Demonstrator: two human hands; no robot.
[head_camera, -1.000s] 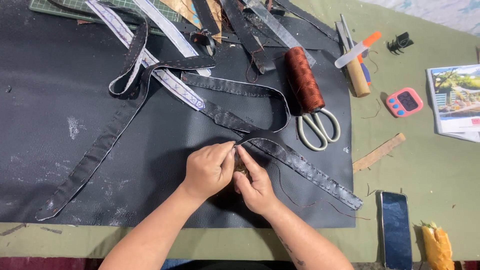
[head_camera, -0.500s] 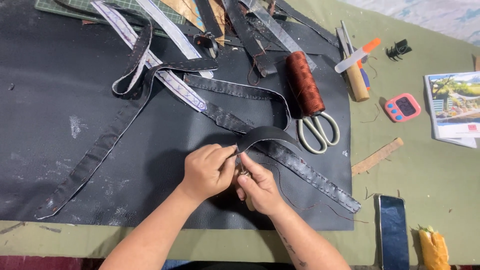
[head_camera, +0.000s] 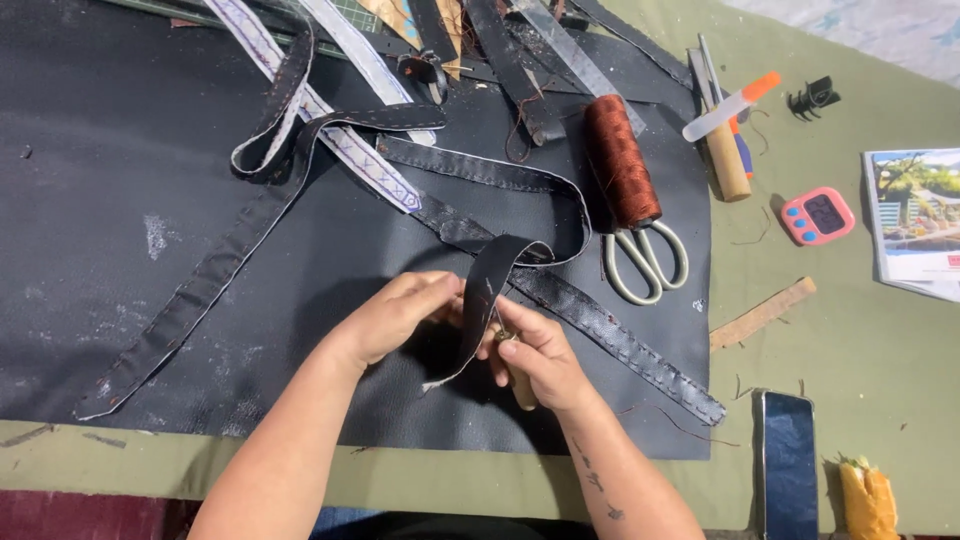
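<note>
Pinching the raised end of a long black stitched leather strap (head_camera: 487, 300), my left hand (head_camera: 395, 315) has its grip clenched on the strap's left edge, above the wide black leather mat (head_camera: 90, 200) that covers the olive-green counter (head_camera: 860, 340). Just right of the strap, my right hand (head_camera: 535, 355) grasps a small wooden-handled tool (head_camera: 520, 385), its tip against the strap; the rest of the strap lies flat, running right toward the mat's lower corner. Farther right lie pale-handled metal scissors (head_camera: 645, 262) below a reddish-brown spool of thread (head_camera: 620, 160), then a pink digital timer (head_camera: 817, 215) and, near the counter's edge, a dark phone (head_camera: 787, 465).
</note>
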